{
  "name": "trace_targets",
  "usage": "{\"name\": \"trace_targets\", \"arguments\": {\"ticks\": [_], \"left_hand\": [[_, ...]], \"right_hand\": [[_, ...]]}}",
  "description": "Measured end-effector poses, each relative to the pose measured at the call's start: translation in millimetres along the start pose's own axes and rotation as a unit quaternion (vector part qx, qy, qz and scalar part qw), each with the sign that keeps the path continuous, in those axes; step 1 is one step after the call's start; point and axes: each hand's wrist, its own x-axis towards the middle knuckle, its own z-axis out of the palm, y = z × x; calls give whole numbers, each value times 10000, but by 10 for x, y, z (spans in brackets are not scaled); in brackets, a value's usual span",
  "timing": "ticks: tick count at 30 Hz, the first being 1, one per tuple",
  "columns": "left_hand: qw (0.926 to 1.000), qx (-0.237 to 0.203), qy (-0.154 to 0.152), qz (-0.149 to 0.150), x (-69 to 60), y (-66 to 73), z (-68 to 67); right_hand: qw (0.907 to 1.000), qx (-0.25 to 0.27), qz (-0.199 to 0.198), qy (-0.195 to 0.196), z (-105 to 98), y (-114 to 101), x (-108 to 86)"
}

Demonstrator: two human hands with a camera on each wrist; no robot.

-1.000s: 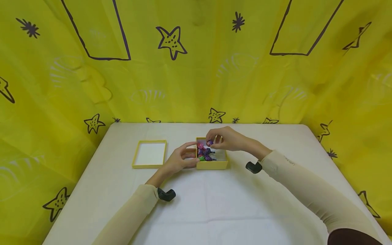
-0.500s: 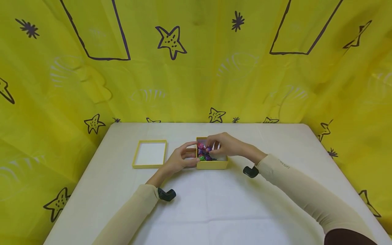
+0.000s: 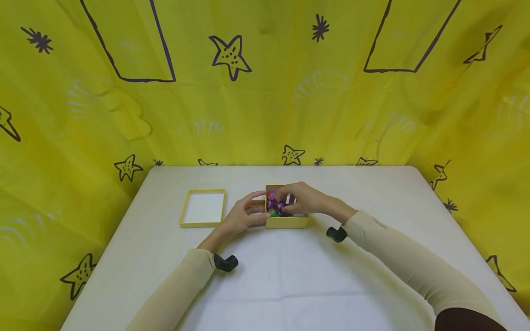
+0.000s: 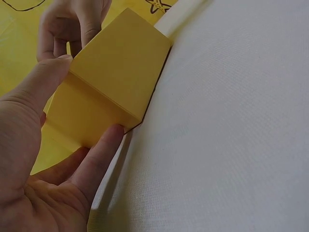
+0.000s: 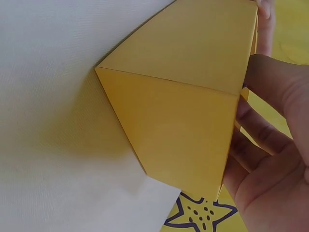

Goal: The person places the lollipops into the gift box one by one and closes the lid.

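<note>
An open yellow box (image 3: 287, 223) stands on the table, with several wrapped round lollipops (image 3: 271, 196) bunched along the left of its inside. My left hand (image 3: 241, 216) grips the box's left side in the head view, thumb at the near corner and index finger at the far one. In the left wrist view that thumb (image 4: 48, 77) lies by the rim. My right hand (image 3: 306, 198) reaches down into the box from the right, pinching a purple lollipop (image 3: 281, 206) among the others. The box walls hide its fingertips in the right wrist view.
A shallow yellow lid (image 3: 202, 225) with a white inside lies to the left of the box on the white-covered table (image 3: 281, 271). Behind the table hangs a yellow curtain (image 3: 265, 101) printed with stars.
My right hand has lowered its lollipop from the far part of the box, towards me, in among the others. The left hand has stayed at the box's side.
</note>
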Motion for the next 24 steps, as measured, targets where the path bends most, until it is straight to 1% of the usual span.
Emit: {"name": "trace_targets", "arguments": {"ticks": [15, 24], "left_hand": [[10000, -20, 8, -7, -3, -6, -6], [10000, -6, -6, -6, 1, -4, -9]], "right_hand": [[9997, -159, 161, -31, 71, -7, 23], [9997, -233, 83, 31, 72, 18, 41]]}}
